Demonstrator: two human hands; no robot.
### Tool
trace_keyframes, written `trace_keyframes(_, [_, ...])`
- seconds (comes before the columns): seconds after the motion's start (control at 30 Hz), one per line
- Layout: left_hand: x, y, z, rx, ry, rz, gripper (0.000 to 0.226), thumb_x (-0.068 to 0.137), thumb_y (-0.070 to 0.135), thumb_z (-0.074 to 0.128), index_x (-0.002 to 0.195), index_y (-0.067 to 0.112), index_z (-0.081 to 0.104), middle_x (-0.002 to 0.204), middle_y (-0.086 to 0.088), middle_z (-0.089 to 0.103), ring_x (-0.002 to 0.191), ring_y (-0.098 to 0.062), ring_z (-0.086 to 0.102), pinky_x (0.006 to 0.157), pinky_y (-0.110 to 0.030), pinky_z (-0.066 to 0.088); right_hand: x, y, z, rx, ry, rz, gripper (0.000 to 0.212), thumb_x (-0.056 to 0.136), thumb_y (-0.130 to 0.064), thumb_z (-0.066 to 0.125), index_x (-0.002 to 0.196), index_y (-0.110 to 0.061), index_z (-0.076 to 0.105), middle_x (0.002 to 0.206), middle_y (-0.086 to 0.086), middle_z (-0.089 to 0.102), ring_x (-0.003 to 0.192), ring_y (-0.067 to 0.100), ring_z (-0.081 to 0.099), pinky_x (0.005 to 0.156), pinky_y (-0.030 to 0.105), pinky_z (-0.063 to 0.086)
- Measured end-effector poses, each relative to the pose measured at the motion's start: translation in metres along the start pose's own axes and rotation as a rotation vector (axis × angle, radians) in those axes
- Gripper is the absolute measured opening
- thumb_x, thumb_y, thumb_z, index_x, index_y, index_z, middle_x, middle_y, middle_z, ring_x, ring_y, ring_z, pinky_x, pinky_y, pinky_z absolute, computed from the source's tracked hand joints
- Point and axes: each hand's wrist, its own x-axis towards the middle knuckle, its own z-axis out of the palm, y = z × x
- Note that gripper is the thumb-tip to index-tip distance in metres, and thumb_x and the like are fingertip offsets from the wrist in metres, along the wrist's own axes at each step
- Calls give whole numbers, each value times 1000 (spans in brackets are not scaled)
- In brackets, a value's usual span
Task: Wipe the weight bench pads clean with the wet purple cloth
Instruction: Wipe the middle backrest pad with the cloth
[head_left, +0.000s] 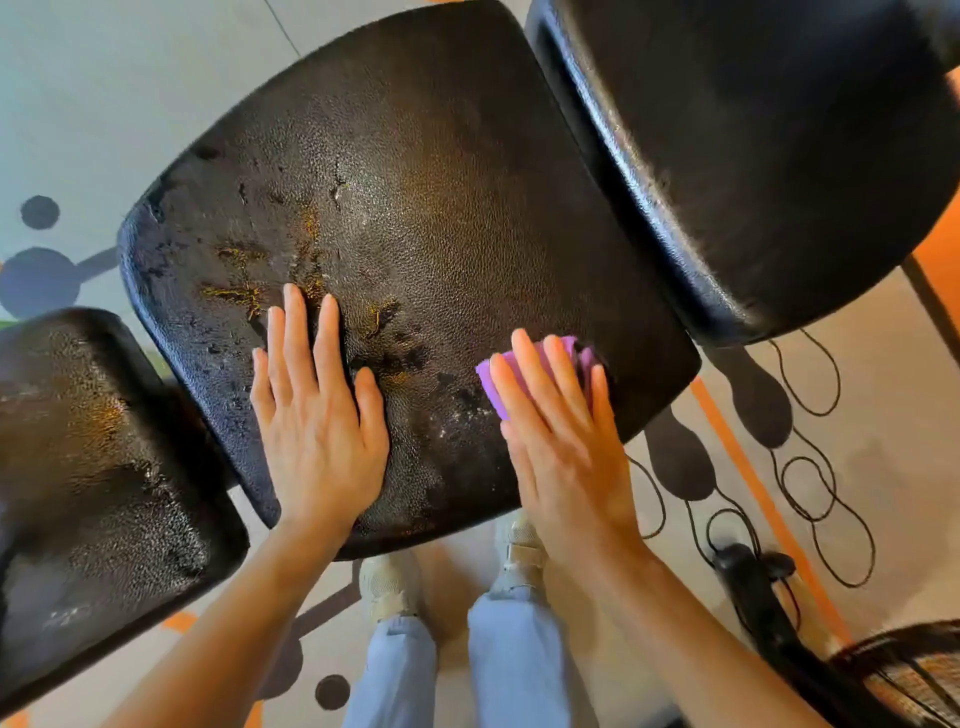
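Three black pads fill the view. On the left sits a small pad, shiny and a bit scuffed. Next comes the big middle pad, bumpy like leather, with cracks and yellow scratches on its worn top. The left hand lies flat on it, fingers straight, holding nothing. Further right, the right hand presses flat on the purple cloth, near the pad's right edge; the cloth peeks out under the fingers. Past that is a smooth dark pad. Below lies a pale floor with dark blobs, looping lines and orange stripes. Two light shoes stand under the bench.
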Motion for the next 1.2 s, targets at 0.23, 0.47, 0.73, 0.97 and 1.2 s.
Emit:
trace_keyframes(0.23, [-1, 0, 0, -3, 14, 14, 60, 100, 31, 32, 156, 16, 17, 166, -9, 7, 154, -27, 7, 124, -44, 8, 100, 16, -3, 31, 125, 52, 49, 104, -28, 26, 152, -18, 27, 161, 5, 21, 149, 26, 16, 121, 49, 18])
trace_keyframes(0.47, [-1, -2, 0, -14, 12, 24, 60, 101, 31, 32, 157, 17, 15, 166, -8, 6, 154, -26, 6, 125, -45, 9, 34, 43, -3, 61, 73, -8, 48, 104, -26, 28, 150, -14, 32, 158, 8, 28, 147, 29, 23, 120, 49, 18])
trace_keyframes(0.73, [-1, -3, -1, -26, 22, 24, 60, 101, 30, 33, 157, 17, 15, 166, -9, 6, 154, -26, 6, 124, -44, 8, -18, 42, -5, 55, 31, 65, 49, 104, -28, 24, 152, -16, 23, 161, 8, 20, 150, 26, 13, 122, 49, 14])
trace_keyframes(0.97, [-1, -3, 2, -13, 27, 29, 60, 102, 30, 32, 157, 17, 13, 167, -8, 5, 154, -26, 5, 124, -44, 6, 69, 69, -9, 58, 102, 201, 50, 105, -29, 21, 153, -16, 24, 161, 8, 20, 149, 29, 16, 122, 47, 14])
trace_keyframes(1.2, [0, -4, 2, -22, 24, 32, 60, 102, 31, 32, 157, 17, 13, 167, -8, 5, 154, -25, 5, 124, -43, 6, 31, 63, -6, 58, 80, 213, 51, 104, -32, 14, 153, -17, 23, 161, 7, 21, 149, 27, 16, 122, 47, 16])
